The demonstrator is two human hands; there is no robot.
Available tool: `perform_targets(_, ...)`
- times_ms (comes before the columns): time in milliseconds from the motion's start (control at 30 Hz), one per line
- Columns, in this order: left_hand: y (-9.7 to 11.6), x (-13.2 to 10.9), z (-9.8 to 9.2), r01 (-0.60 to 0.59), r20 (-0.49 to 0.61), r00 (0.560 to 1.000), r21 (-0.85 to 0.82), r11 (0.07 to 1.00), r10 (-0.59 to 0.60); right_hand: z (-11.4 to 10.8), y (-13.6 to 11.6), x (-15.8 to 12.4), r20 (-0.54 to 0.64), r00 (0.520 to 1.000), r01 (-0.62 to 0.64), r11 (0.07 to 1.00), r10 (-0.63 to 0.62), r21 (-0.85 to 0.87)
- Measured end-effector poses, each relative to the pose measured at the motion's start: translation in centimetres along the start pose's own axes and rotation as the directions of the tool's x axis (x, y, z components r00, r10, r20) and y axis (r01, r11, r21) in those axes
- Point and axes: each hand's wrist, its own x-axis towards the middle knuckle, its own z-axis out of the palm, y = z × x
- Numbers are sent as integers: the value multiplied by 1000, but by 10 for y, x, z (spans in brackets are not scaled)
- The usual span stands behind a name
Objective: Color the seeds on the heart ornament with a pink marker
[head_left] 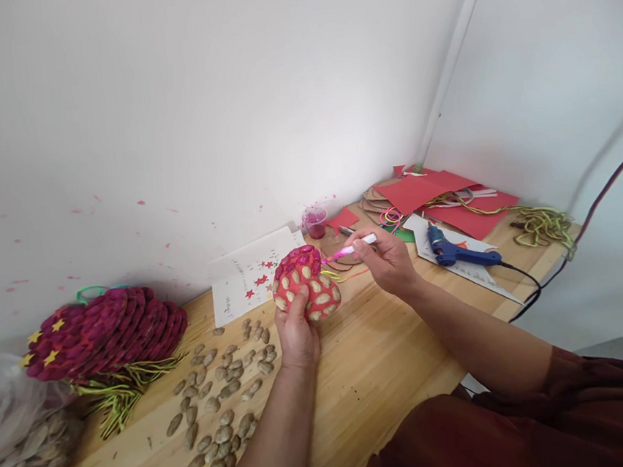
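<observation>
My left hand (297, 332) grips from below a red round ornament (306, 283) covered with glued tan shells; its upper part is coated in pink glitter. My right hand (387, 259) pinches a white brush (352, 248) with a pink tip that touches the ornament's upper right edge. Both are held above the wooden table (368, 367).
Loose shells (222, 396) lie scattered at left of my left arm. A stack of finished dark red ornaments (100, 331) rests far left, beside a bag of shells (19, 460). A glitter cup (315, 222), white paper (249, 272), blue glue gun (453, 251) and red sheets (434, 192) sit behind.
</observation>
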Motion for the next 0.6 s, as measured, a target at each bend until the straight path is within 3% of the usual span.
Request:
perform_targets(233,0,0,2,16,-8,1000,-43,999,-16,-7,6,35,-79,996,-31,999,30,-13)
perform_targets(400,1,0,4,14,-16,1000,-30,999,-15,6,20,88,-68,998,-7,975,-8,-222)
perform_targets(467,2,0,5,11,-17,1000,-32,999,-11,18,27,105,-44,998,-55,915,41,-399)
perform_targets(600,2,0,6,2,-27,1000,-37,999,-3,41,33,120,63,976,-106,709,207,-697)
